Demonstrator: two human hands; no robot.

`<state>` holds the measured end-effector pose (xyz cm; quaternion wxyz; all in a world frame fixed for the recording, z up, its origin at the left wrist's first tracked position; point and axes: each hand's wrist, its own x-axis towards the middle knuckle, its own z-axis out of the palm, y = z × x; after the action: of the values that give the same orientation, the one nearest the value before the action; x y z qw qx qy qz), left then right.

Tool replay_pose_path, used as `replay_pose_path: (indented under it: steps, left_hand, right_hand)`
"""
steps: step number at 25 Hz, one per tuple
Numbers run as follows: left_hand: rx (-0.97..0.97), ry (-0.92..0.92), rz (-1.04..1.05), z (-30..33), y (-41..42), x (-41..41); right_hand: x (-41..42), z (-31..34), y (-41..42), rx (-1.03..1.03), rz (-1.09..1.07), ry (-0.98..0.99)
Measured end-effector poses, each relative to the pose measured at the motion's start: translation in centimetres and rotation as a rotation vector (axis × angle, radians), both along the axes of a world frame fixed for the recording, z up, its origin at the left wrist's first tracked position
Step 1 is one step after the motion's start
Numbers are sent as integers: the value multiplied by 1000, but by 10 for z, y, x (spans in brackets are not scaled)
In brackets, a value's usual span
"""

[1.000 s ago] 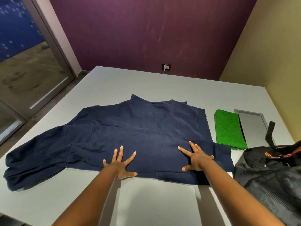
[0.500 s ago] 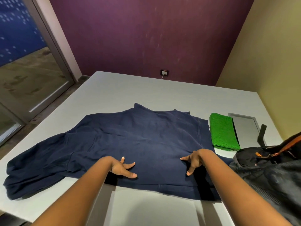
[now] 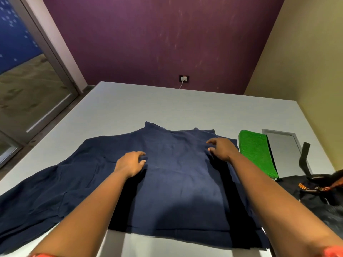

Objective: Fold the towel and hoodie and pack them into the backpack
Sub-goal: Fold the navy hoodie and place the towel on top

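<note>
hoodie point(image 3: 176, 175): navy, spread flat on the counter point(image 3: 167, 106), landmark for everything below. Collar edge at the far side, hem at the near edge of the counter. One part trails off to the left, toward the counter's left edge.
left hand point(image 3: 130, 164): on the hoodie, left of its middle, palm down. fingers point(image 3: 142, 161) bent, tips on the cloth. Whether they pinch a fold or just press, cannot tell.
right hand point(image 3: 222, 149): on the hoodie near its far right corner, close to the collar edge. Fingers curled downward onto the cloth, thumb tucked under. Grip vs. press, cannot tell.
forearms: both reach over the hoodie from the near side and throw dark shadows on it.
towel point(image 3: 256, 153): green, folded to a narrow rectangle, flat on the counter just right of the hoodie, touching or nearly touching its right edge.
panel point(image 3: 284, 151): grey framed rectangle set in the counter, right of the towel, on the far side from the hoodie.
backpack point(image 3: 319, 199): black with orange trim, on the counter right of the hoodie's near corner, nearer than the towel. Black strap point(image 3: 304, 156) stands up over the panel. Open or zipped, cannot tell.
socket point(image 3: 184, 78): on the purple wall beyond the hoodie, white cable plugged in.
</note>
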<state>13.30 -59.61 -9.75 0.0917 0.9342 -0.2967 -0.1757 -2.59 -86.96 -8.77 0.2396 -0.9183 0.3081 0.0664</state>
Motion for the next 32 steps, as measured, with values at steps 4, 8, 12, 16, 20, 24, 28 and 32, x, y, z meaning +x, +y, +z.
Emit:
replay_pose_path:
  steps: [4,8,12,16,20,24,28,32]
  left_hand:
    - [-150,-13,83,-6,-15,37]
    - [-42,-56,-22,-11,-29,62]
    - [2,-29,-76,-20,-46,74]
    - [-39,-33,-66,-27,-57,81]
    - [-63,-187,-337,-26,-75,82]
    - [174,-161,-607,-15,-99,68]
    - [425,-255,-516,-1,-101,65]
    - [431,-290,-89,-5,-89,74]
  right_hand:
    - [20,-18,-21,-21,-52,-52]
    - [38,-31,-31,31,-36,-50]
    - [51,-34,-25,-8,4,83]
    - [50,-24,-16,73,41,-67]
    - [37,-20,-7,398,340,121]
    - [30,-23,3,486,473,349]
    - [25,-24,5,526,462,380]
    - [18,-19,0,548,404,363]
